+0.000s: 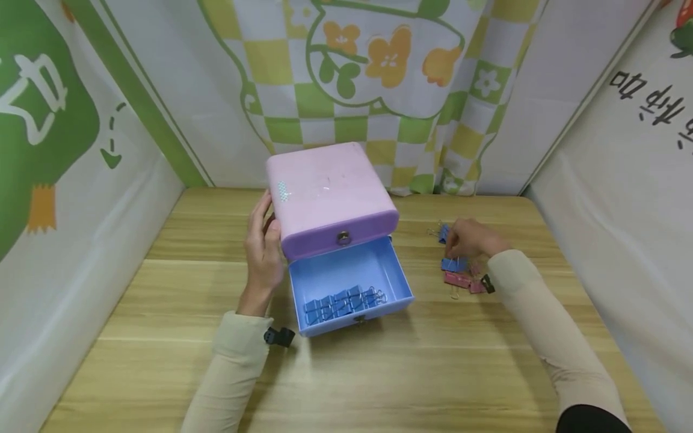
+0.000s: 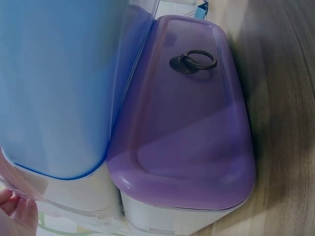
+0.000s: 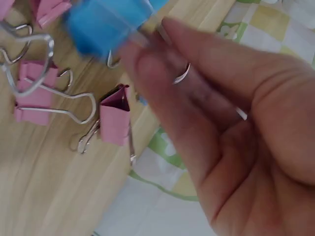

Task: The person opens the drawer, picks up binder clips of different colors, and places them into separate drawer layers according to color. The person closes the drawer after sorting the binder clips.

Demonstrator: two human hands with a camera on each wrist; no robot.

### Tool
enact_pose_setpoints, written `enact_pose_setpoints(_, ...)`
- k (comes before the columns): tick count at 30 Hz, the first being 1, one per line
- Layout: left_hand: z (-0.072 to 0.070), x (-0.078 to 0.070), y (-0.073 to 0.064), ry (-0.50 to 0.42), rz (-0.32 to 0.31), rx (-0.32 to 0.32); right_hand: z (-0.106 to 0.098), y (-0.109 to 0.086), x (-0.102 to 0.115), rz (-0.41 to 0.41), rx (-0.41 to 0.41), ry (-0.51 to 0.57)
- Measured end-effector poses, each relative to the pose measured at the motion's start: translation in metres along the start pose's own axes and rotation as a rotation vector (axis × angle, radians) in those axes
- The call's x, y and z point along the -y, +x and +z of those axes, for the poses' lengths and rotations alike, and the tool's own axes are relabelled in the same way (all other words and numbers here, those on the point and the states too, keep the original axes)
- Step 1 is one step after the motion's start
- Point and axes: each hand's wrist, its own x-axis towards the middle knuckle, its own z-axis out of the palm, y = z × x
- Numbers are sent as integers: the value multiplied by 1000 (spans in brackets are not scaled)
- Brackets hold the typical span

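1. Nearest, at 6 o'clock from the box [image 1: 330, 180], the drawer [image 1: 327, 275] is pulled out, with blue clips [image 1: 341, 304] along its front; a bump could disturb them.
2. At 4 o'clock lie pink clips [image 1: 457, 279]; their wires stick out and may catch anything lifted nearby.
3. At 8 o'clock, the left hand [image 1: 263, 255] rests against the box's side, its fingers extended, not closed around it. If this support is weak while the drawer is pressed, the box could slide.
4. Between 3 and 4 o'clock, the right hand [image 1: 470, 237] pinches a blue clip [image 3: 106, 29] by its wire end. The grip looks narrow, so this clip may turn and slip.
5. Just beyond, a loose clip [image 1: 444, 233] lies on the table [image 1: 428, 367]; the knuckles could push it away.
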Motion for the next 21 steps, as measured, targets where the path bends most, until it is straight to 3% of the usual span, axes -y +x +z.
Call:
enact_pose_setpoints(3, 0, 0, 1, 0, 3, -2, 0, 0, -8, -42, 41, 65)
enact_pose_setpoints(6, 0, 1, 1, -3, 7, -3, 2, -1, -14, -30, 71, 189)
enact_pose_setpoints(10, 1, 1, 1, -5, 7, -4, 5, -5, -20, 33, 80, 448)
enact_pose_setpoints(14, 1, 0, 0, 5, 5, -8, 6, -10, -18, 89, 35, 772)
enact_pose_setpoints(17, 1, 0, 1, 8, 4, -13, 3, -17, -9, 86, -4, 1032)
enact_pose_setpoints(21, 1, 0, 1, 5, 6, -16, -5, -27, 10, 24, -27, 1256)
